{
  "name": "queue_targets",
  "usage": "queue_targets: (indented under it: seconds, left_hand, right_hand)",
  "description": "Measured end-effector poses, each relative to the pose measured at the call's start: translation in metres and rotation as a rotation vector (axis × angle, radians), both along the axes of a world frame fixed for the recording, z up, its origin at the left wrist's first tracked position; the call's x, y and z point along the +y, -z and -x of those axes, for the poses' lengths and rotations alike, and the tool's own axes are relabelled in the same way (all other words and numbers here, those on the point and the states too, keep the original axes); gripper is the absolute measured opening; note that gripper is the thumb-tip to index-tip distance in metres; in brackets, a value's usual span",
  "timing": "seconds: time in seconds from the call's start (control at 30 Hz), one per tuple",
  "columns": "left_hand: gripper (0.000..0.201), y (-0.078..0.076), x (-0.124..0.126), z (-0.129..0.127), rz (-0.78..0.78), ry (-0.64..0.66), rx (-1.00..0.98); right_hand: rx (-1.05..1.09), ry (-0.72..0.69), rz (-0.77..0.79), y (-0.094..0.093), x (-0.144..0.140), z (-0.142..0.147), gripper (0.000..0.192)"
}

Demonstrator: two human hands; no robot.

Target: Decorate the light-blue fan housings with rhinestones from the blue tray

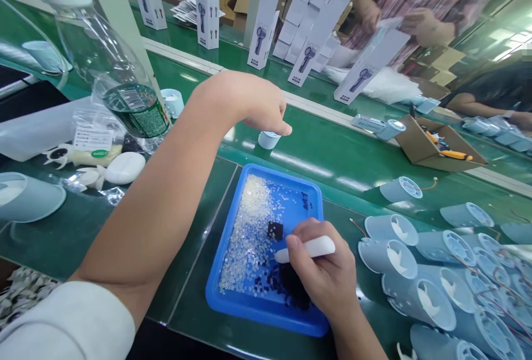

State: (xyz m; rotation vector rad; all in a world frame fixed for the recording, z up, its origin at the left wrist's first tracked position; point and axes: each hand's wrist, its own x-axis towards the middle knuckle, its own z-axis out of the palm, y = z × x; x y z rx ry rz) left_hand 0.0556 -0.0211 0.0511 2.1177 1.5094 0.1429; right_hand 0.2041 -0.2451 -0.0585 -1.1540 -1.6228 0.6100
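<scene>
Head view: the right hand (328, 279) is closed around a white pen-like tool (310, 248) over the blue tray (266, 315), apparently picking up tiny clear parts. The tool lies nearly level, tip pointing left. The left hand (253, 102) reaches forward, fingers curled loosely above a small pale-blue cap (269, 139) on the green desk (353, 160); whether it grips it, I cannot tell. Next likely needs precise tip placement

A clear bottle (124, 80) stands at the left; white boxes (263, 25) line the far desk (353, 155); a cardboard box (428, 147) holds what may be tools.
</scene>
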Motion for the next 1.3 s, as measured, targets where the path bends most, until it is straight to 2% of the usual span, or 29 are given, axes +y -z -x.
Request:
queue_targets:
  seconds: [0.17, 0.37, 0.5, 0.57, 0.67, 0.83, 0.93, 1.07, 1.17, 1.3]
  left_hand:
    - [0.048, 0.006, 0.017, 0.005, -0.002, -0.105, -0.106]
    - [0.043, 0.007, 0.026, 0.007, 0.026, -0.034, -0.067]
    - [0.041, 0.009, 0.028, 0.008, 0.024, -0.110, -0.128]
    - [0.040, 0.012, 0.034, 0.010, 0.023, -0.129, -0.149]
    - [0.037, 0.017, 0.037, 0.011, 0.047, -0.088, -0.088]
    - [0.045, 0.005, 0.009, 0.013, 0.051, 0.006, 0.003]
    - [0.040, -0.003, -0.010, 0.014, 0.026, -0.005, 0.027]
    - [0.020, 0.001, -0.010, 0.016, -0.066, 0.029, -0.018]
    - [0.016, 0.012, 0.001, 0.018, -0.215, 0.072, -0.133]
    - [0.012, 0.026, 0.015, 0.021, -0.371, -0.025, -0.279]
  right_hand:
    - [-0.040, -0.017, -0.012, 0.001, 0.000, 0.000, 0.022]
    - [-0.134, -0.028, -0.070, -0.002, 0.000, 0.002, 0.022]
    - [-0.246, -0.067, -0.110, -0.001, -0.001, 0.001, 0.022]
    - [-0.204, -0.054, -0.118, 0.001, -0.003, 0.000, 0.020]
    - [-0.064, -0.059, -0.104, 0.003, -0.005, 0.000, 0.018]
    - [-0.036, -0.136, -0.061, 0.003, -0.006, 0.003, 0.017]
    - [-0.063, -0.169, -0.057, 0.002, -0.005, 0.004, 0.016]
    - [-0.089, -0.175, -0.081, 0.003, -0.004, 0.004, 0.015]
    - [-0.067, -0.152, -0.094, 0.003, -0.004, 0.005, 0.015]
    - [0.019, -0.027, -0.129, 0.002, -0.003, 0.003, 0.014]
